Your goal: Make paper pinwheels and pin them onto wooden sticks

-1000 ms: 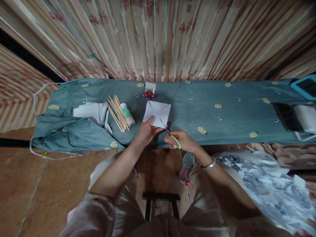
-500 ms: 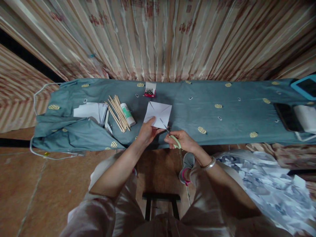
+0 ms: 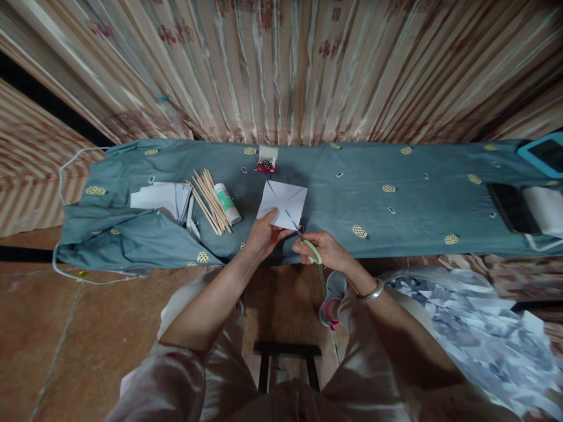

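Observation:
A square sheet of white paper [image 3: 284, 199] is pinched by its near edge in my left hand [image 3: 263, 235], thumb on top and fingers underneath. Slits run inward from its two far corners. My right hand [image 3: 323, 249] grips a pair of scissors [image 3: 313, 251] with light green handles. Their blades lie at the sheet's near right part, pointing toward its middle. Whether the blades are fully closed is too small to tell. Beyond the sheet stands a small red box [image 3: 266, 160] with its lid up and small metal pieces inside.
Left of the sheet lie a white and green tube [image 3: 227, 204], several wooden sticks [image 3: 210, 202] and a stack of white paper [image 3: 162, 198]. A dark phone [image 3: 512, 208] and a blue-framed device [image 3: 545, 155] are at the right end of the cloth-covered table [image 3: 417, 214]. Paper scraps [image 3: 479, 328] fill a bag below.
Hardly anything differs. The paper has shifted very slightly to the right, while both hands keep their hold and the scissors stay at the same corner.

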A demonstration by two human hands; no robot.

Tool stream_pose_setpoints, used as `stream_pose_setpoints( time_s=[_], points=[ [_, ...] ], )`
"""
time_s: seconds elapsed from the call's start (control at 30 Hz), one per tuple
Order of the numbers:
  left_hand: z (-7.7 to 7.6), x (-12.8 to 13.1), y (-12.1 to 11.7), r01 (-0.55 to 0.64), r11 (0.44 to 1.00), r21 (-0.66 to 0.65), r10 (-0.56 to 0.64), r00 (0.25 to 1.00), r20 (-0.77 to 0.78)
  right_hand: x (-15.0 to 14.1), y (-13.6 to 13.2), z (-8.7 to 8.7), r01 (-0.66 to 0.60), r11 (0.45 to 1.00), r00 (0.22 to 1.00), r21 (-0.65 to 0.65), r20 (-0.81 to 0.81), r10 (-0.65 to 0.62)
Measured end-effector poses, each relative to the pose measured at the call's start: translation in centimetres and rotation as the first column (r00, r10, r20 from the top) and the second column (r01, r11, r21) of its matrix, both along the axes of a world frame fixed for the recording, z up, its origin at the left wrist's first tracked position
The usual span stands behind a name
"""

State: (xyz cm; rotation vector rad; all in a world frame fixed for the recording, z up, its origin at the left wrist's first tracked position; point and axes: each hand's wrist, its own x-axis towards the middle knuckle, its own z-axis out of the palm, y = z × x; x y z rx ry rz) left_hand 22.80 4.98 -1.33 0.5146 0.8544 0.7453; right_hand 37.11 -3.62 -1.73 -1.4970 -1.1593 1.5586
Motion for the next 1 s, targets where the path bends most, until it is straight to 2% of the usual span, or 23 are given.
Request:
stream_pose_setpoints(
  time_s=[0.3, 1.0],
  points=[
    [0.40, 0.13, -0.09, -0.022, 1.000, -0.019, 0.022, 1.000, 0.017, -0.05, 0.02, -0.22, 0.007, 1.000, 1.000, -0.005, -0.012, -0.007],
    [0.32, 0.11, -0.16, -0.011, 1.000, 0.016, 0.011, 1.000, -0.015, -0.14, 0.04, -0.19, 0.026, 1.000, 1.000, -0.007, -0.011, -0.026]
  ],
)
